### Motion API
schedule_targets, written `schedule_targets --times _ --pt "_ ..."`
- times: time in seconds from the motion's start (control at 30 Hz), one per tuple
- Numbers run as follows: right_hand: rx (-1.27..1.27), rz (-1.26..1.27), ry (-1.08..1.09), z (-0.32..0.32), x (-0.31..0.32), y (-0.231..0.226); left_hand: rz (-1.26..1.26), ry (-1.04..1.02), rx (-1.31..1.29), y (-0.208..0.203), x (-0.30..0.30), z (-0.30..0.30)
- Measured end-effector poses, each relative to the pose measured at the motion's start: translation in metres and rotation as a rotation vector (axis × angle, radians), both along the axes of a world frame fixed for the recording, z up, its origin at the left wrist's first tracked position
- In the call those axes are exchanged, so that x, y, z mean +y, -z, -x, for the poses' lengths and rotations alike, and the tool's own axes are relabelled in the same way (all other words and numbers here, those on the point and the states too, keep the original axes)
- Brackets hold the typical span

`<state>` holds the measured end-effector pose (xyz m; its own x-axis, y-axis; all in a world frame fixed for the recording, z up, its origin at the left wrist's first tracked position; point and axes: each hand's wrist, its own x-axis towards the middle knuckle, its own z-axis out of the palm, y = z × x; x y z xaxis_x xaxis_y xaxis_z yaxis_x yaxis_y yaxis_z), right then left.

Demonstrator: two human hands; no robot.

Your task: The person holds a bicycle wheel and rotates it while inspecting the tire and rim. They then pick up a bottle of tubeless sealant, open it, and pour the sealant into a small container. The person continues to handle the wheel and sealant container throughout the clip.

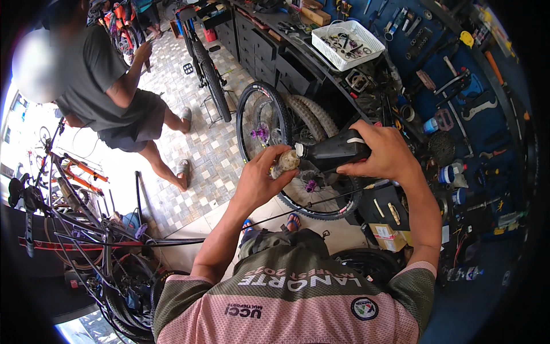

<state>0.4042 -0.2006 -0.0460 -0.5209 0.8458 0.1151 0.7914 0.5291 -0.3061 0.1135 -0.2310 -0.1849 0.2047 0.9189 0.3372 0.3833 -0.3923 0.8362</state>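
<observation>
My right hand [382, 152] grips a black plastic bottle [332, 152] that is tipped nearly level, its pale-rimmed neck pointing left. At that neck sits a small, cloudy, stained bottle or cup [288, 161], pinched between the thumb and fingers of my left hand [260, 175]. The two mouths are very close or touching; I cannot tell which, and no flowing liquid is visible. Both hands are raised in front of my chest. Below and behind them is a bicycle wheel [286, 123] with a purple hub, beside another wheel that also has a purple hub.
A cluttered workbench [303, 46] runs along the right, bearing a white basket [350, 49] of small parts. Tools hang on the blue wall [424, 23]. Bicycle frames [80, 223] crowd the left. A person [114, 86] stands on the tiled floor; a bicycle [203, 66] stands beyond.
</observation>
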Motion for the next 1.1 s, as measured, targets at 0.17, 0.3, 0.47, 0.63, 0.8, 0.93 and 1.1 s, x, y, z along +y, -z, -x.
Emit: schedule_targets --times 0.17,0.3,0.47,0.63,0.8,0.93,1.1 --pt "-0.037 -0.036 -0.029 0.001 0.001 -0.004 -0.002 0.012 0.024 -0.001 0.000 0.001" --pt "-0.023 -0.051 -0.048 0.001 0.003 -0.006 0.006 0.007 0.023 -0.001 -0.001 0.002" --pt "-0.044 -0.047 -0.031 -0.001 0.005 -0.004 0.019 0.001 0.023 -0.005 -0.002 0.001" --pt "-0.027 -0.058 -0.070 0.001 0.005 -0.007 0.005 0.003 0.023 -0.005 -0.002 0.001" --pt "-0.044 -0.053 -0.072 0.001 0.006 -0.009 0.013 0.006 0.010 -0.004 -0.002 0.001" --pt "-0.066 -0.055 -0.070 0.003 0.006 -0.010 0.008 0.001 0.013 -0.005 -0.002 0.002" --pt "-0.078 -0.051 -0.059 0.005 0.005 -0.013 0.019 0.003 0.024 -0.008 -0.003 0.003"
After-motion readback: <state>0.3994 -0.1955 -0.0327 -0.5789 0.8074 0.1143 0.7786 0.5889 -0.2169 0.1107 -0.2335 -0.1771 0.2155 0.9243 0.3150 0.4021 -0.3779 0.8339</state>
